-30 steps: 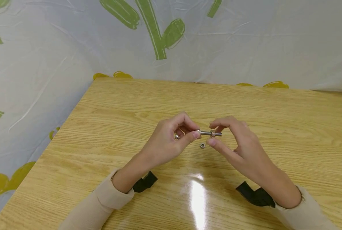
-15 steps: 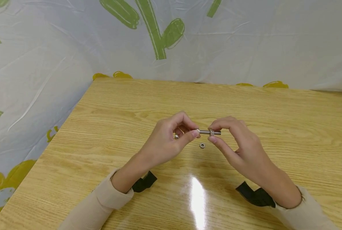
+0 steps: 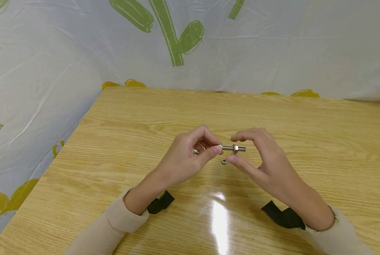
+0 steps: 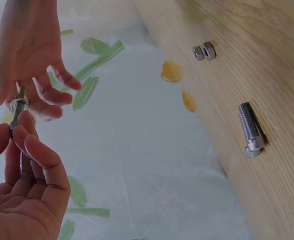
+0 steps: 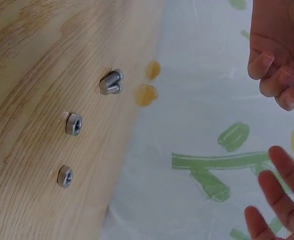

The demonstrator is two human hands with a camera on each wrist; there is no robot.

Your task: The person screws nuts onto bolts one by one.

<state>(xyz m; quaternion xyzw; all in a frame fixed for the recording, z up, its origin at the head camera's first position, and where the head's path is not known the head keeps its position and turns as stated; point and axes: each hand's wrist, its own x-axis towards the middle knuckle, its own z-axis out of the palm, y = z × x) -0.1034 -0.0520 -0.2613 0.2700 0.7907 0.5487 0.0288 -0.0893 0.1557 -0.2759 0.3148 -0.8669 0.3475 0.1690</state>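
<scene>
My left hand (image 3: 188, 152) pinches a silver bolt (image 3: 227, 148) near one end, between thumb and fingers. The bolt lies roughly level above the table, its free end pointing right. A hex nut (image 3: 236, 148) sits around the shank, short of that tip. My right hand (image 3: 266, 159) is at the nut, forefinger above and thumb below, both spread apart from it. In the left wrist view the left hand (image 4: 29, 185) holds the bolt (image 4: 16, 112) while the right hand (image 4: 34, 55) has its fingers loosely extended. The bolt's gripped end is hidden by fingers.
Two loose nuts, one nearer (image 5: 65, 177) and one farther (image 5: 74, 124), lie on the wooden table (image 3: 129, 117). Two socket-head bolts (image 4: 252, 130) lie side by side there, mostly hidden behind my left hand in the head view. A patterned sheet (image 3: 241, 53) hangs behind the table.
Half a second ago my right thumb and forefinger pinched the nut; now they have parted from it. The left hand keeps its grip on the bolt, nearly in place.
</scene>
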